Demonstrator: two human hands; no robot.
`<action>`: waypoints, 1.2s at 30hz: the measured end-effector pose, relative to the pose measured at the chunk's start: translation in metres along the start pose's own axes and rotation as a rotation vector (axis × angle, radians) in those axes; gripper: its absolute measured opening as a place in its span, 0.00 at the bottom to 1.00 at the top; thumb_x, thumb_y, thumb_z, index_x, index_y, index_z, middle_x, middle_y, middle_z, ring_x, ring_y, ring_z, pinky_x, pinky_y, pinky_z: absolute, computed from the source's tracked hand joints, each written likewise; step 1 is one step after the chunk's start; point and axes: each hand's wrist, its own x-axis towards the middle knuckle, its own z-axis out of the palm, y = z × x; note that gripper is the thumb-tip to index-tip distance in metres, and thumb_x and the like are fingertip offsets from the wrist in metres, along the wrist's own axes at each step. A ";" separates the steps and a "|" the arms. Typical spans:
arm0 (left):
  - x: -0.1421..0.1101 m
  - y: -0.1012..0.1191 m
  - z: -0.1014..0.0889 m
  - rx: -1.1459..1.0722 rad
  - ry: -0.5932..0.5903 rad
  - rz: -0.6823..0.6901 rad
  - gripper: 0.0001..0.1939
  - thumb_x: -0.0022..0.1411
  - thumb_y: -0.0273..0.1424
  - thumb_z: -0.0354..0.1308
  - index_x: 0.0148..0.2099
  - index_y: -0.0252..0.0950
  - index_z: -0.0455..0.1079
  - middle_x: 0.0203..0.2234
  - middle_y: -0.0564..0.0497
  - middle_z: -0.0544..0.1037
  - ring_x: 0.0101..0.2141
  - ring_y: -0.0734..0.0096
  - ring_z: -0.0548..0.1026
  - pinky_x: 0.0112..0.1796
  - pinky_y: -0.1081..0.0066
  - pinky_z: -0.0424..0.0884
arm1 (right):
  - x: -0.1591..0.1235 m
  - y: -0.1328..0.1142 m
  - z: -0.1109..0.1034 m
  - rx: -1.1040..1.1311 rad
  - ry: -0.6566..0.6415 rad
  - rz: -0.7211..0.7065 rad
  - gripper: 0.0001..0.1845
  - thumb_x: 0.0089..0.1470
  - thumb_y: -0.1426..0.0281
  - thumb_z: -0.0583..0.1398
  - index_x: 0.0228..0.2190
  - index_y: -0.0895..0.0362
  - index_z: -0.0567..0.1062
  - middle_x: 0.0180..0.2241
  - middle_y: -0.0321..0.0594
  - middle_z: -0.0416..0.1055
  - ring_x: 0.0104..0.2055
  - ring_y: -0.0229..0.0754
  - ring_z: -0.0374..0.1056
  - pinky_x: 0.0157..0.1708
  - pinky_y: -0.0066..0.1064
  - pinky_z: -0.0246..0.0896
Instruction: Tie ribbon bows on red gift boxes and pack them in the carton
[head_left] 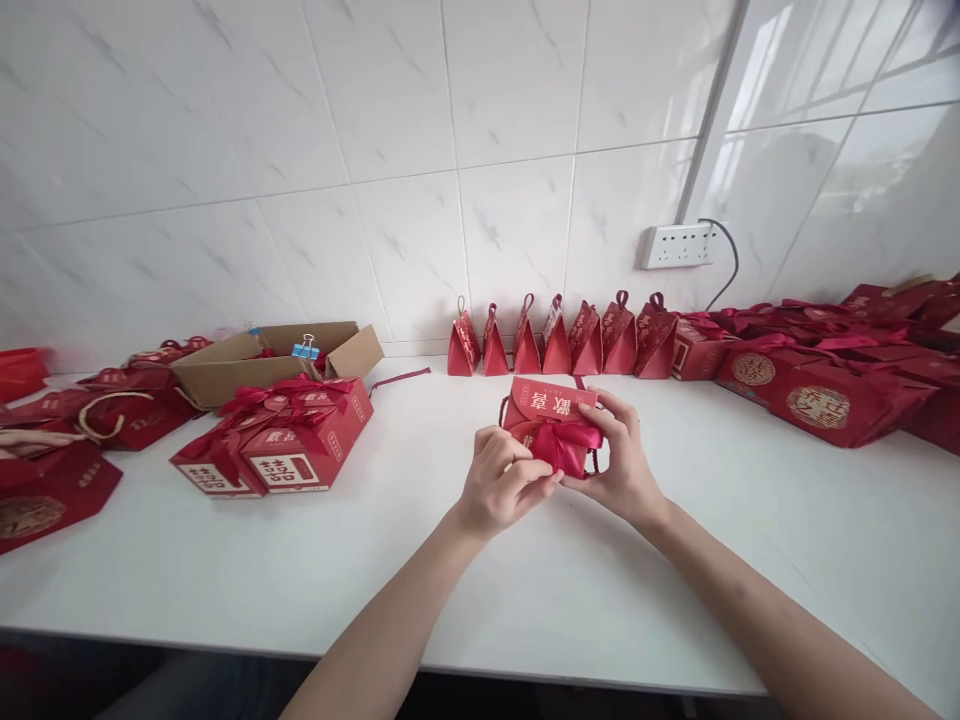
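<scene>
Between my hands, tilted above the white table, is a small red gift box (549, 396) with pale Chinese characters on its flap. A shiny crimson ribbon bow (574, 447) sits across its front. My left hand (501, 478) is closed, its fingertips pinching at the bow's lower left side. Wrapped around the box's right side is my right hand (621, 455), thumb below and fingers over the top edge. A dark red cord loops out at the box's sides. The underside of the box is hidden.
Several red triangular boxes (526, 345) line the wall. Two ribboned boxes (300, 440) stand left, before an open cardboard box (247, 378) with a blue binder clip (306, 348). More red boxes (825, 395) pile up right. Another person's hand (37, 440) touches a box at far left.
</scene>
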 end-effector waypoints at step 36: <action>0.003 0.002 0.000 -0.062 0.006 -0.057 0.05 0.61 0.25 0.53 0.34 0.36 0.59 0.19 0.59 0.65 0.21 0.80 0.64 0.34 0.69 0.65 | 0.003 -0.002 0.001 -0.018 0.042 -0.039 0.40 0.48 0.59 0.65 0.57 0.49 0.53 0.53 0.52 0.52 0.56 0.57 0.57 0.49 0.53 0.63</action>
